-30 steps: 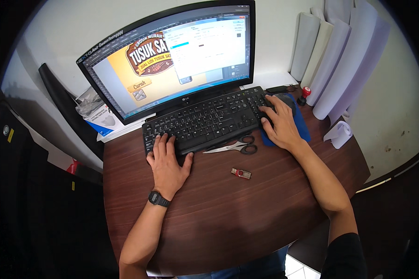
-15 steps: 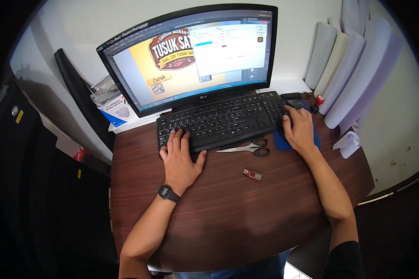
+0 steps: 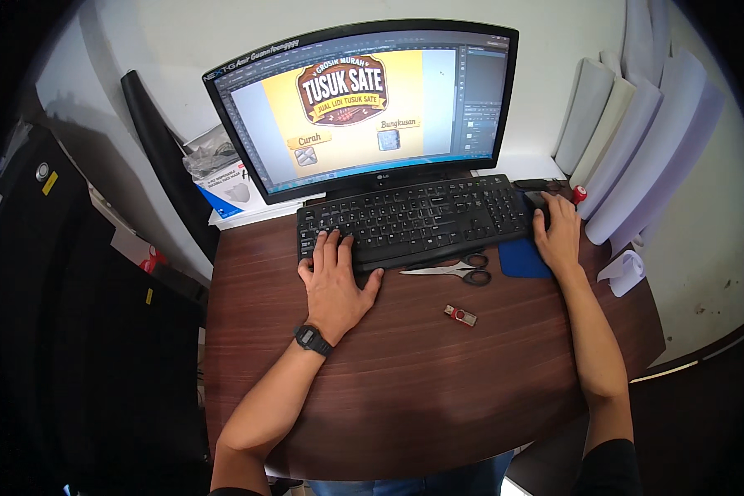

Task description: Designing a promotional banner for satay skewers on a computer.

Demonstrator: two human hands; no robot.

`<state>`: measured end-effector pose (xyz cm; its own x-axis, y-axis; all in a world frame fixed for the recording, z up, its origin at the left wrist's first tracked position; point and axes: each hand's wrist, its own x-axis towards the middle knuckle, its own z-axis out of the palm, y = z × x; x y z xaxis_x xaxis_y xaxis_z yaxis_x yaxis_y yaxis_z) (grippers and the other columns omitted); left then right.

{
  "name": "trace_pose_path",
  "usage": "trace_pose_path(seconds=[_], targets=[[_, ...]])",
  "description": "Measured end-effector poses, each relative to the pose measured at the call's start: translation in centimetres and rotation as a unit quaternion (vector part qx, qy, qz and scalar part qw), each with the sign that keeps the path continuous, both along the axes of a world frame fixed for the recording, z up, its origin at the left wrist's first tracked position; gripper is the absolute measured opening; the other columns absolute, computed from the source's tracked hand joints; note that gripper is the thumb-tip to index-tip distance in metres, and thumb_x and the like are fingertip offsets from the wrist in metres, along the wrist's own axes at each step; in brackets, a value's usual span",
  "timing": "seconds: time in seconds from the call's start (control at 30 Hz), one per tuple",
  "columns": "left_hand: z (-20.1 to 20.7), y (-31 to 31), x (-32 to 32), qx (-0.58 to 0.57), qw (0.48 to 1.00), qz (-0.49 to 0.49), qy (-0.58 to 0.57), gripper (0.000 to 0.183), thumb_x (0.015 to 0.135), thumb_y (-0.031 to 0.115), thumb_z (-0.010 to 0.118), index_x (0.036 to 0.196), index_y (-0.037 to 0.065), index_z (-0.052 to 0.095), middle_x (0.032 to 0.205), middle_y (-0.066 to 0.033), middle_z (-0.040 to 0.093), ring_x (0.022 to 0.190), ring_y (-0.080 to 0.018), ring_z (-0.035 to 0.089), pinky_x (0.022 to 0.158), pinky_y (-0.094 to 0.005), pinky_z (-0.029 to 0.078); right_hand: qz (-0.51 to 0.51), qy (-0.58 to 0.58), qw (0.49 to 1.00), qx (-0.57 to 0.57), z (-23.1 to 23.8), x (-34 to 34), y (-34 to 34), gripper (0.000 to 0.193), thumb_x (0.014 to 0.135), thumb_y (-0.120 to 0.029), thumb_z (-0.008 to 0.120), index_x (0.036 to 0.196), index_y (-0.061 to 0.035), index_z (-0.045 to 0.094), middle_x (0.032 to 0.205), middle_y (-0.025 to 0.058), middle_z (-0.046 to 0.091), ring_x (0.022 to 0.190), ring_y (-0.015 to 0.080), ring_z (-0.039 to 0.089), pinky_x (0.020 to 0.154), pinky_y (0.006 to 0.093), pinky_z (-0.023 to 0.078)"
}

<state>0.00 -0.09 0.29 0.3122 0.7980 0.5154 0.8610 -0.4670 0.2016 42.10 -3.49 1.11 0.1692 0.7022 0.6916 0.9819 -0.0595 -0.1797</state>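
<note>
Desk [image 3: 372, 405] — one keyboard [image 3: 422, 217], one mouse [image 3: 539, 200], two hands [image 3: 336, 296] [image 3: 560, 240]

Desk [image 3: 388, 397], monitor [image 3: 364, 107], keyboard [image 3: 426, 217] and paper rolls [image 3: 641, 157] suggest an office.

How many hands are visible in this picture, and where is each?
2. The left hand is on the keyboard at its left end; the right hand is over the blue pad, to the keyboard's right.
</note>
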Motion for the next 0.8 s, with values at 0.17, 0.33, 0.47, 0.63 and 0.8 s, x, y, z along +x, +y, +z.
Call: trace_pose_path(seconds=[0.17,0.33,0.47,0.63,0.8], targets=[[0.2,0.0,-0.1,-0.015,1.000,0.011,-0.002,0.076,0.088,0.046,0.077,0.144,0.001,0.054,0.155,-0.0200,0.047,0.151,-0.0354,0.035,0.113,-0.0585,0.027,-0.033,-0.015,0.999,-0.011,-1.2,0.7,0.8,0.040,0.101,-0.021,0.059,0.138,-0.0071,0.063,0.141,0.0175,0.060,0.135,0.0367,0.053,0.114,0.0477,0.040],[0.0,0.0,-0.2,-0.017,1.000,0.014,0.001,0.077,0.089,0.048,0.076,0.145,0.001,0.053,0.155,-0.0202,0.047,0.151,-0.0357,0.035,0.113,-0.0589,0.028,0.004,0.088,0.995,-0.054,-1.1,0.8,0.9,0.039,0.105,-0.021,0.056,0.140,-0.0074,0.062,0.146,0.0199,0.057,0.135,0.0400,0.053,0.112,0.0468,0.045],[-0.2,0.0,-0.1,-0.001,1.000,0.008,-0.009,0.075,0.089,0.049,0.075,0.144,0.003,0.054,0.153,-0.0198,0.048,0.151,-0.0363,0.036,0.112,-0.0588,0.030,0.042,0.074,0.996,-0.030,-1.4,1.3,0.9,0.037,0.104,-0.019,0.060,0.139,-0.0061,0.064,0.145,0.0215,0.057,0.134,0.0408,0.054,0.112,0.0456,0.045],[-0.2,-0.1,-0.2,0.001,1.000,0.015,-0.015,0.075,0.089,0.049,0.074,0.144,0.003,0.055,0.154,-0.0201,0.048,0.151,-0.0364,0.035,0.113,-0.0581,0.029,0.046,0.075,0.995,-0.040,-1.4,1.3,0.6,0.038,0.103,-0.020,0.063,0.138,-0.0061,0.064,0.144,0.0206,0.056,0.134,0.0405,0.054,0.113,0.0459,0.044],[-0.4,-0.2,-0.8,-0.009,1.000,0.012,-0.012,0.075,0.089,0.050,0.074,0.144,0.002,0.055,0.153,-0.0204,0.048,0.152,-0.0363,0.034,0.114,-0.0573,0.028,0.051,0.081,0.995,-0.031,-1.8,1.2,0.8,0.036,0.101,-0.012,0.060,0.136,-0.0039,0.064,0.143,0.0200,0.056,0.134,0.0406,0.053,0.114,0.0461,0.043]])
